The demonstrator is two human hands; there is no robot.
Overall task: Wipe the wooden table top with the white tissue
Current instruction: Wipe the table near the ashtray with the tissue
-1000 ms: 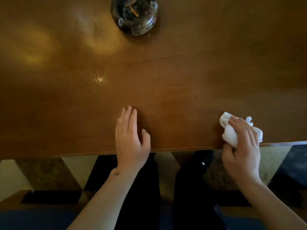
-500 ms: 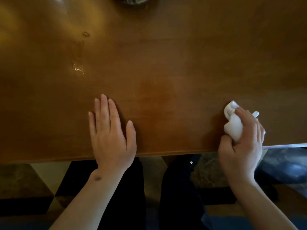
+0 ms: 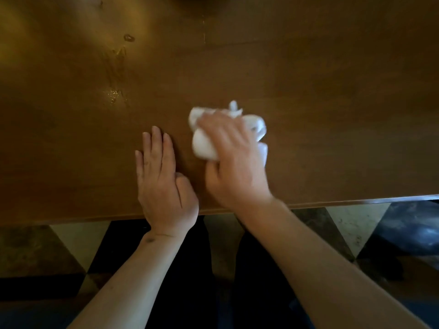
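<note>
Head view shows the person leaning over the table (image 3: 308, 79), in the middle of the wiping step. The right hand (image 3: 234, 162) is blurred, its fingers curled over the crumpled tissue (image 3: 204, 146) and pressing it on the wood, near the front edge and just beside the left hand (image 3: 164, 184). The left hand lies flat on the top, fingers straight and together, holding nothing; I think it only steadies the body. Farther away and to the left, wet spots (image 3: 114, 93) shine on the wood. In my judgement, the next move must carry the tissue there with firm pressure, without tearing it.
</note>
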